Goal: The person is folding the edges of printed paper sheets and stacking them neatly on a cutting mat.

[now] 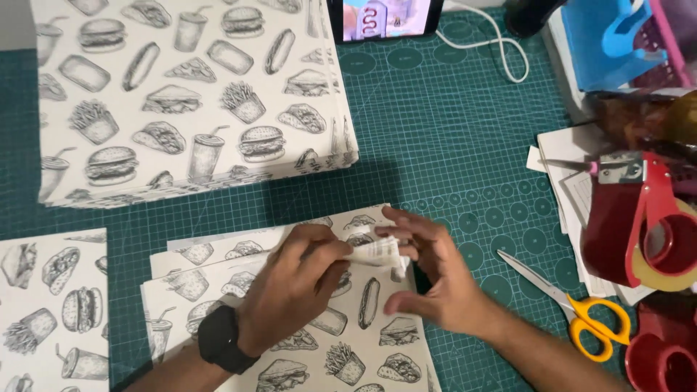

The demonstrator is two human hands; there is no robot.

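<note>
On the far left, a stack of food-print paper sheets lies at the edge of the green cutting mat that covers the worktop. Above it sits a tall pile of the same printed paper, and its right side casts a dark shadow on the mat.

Next come a few loose printed sheets, fanned out under both hands. The left hand has a black watch on its wrist. Its grip is narrow: thumb and fingers pinch the left end of a small folded paper piece. The piece sits just above the top sheet, near that sheet's upper right corner.

The right hand touches the right end of the same small piece with its fingertips. The other fingers are spread, and the palm rests at the right edge of the sheets.

Right of the hands the mat is bare, with open room up to the phone and its white cable at the top edge. Scissors with yellow handles lie near the right wrist, blades pointing at the hands. Far right stand a red tape dispenser, some white papers and a blue plastic thing, crowding that edge.
</note>
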